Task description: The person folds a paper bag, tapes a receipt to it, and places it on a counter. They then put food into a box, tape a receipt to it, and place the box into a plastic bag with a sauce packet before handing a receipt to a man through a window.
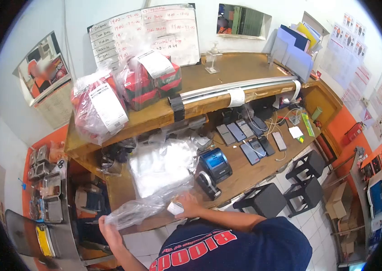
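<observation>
A clear plastic bag [141,212] stretches between my two hands in front of the desk. My left hand [108,229] is closed on its left end, fingers pinched at the edge. Close to my body, my right hand [190,205] has its fingers curled at the bag's right end, with a small white piece [175,208], perhaps paper, against them; its exact kind I cannot make out. Just beyond the bag lies a pile of white plastic bags [157,165]. To the right stand a blue and black label printer [215,165] and a dark roll-shaped device [208,185].
Bagged red boxes with receipts [100,108] and more bagged boxes [152,79] sit on the upper counter [236,72]. Several phones [250,151] and cables lie on the desk's right side. Black stools [263,201] stand on the floor at right. Metal trays [51,185] are at left.
</observation>
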A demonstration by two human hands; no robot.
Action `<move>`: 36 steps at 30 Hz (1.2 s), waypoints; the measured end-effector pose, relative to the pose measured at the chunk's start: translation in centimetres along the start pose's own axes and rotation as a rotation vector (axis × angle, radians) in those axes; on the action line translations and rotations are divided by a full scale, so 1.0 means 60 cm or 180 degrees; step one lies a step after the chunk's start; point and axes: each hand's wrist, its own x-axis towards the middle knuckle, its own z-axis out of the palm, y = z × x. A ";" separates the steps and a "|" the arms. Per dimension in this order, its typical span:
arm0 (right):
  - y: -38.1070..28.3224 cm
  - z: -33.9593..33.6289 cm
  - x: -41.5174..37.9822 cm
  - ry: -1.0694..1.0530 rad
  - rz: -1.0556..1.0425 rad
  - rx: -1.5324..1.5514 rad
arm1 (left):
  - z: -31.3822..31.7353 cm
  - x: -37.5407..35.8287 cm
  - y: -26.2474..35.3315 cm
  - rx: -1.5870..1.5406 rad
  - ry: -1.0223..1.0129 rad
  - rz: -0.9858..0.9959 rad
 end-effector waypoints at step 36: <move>-0.035 0.041 0.068 -0.1062 -0.0643 -0.0946 | 0.068 0.062 -0.321 0.0648 -0.0812 -0.2144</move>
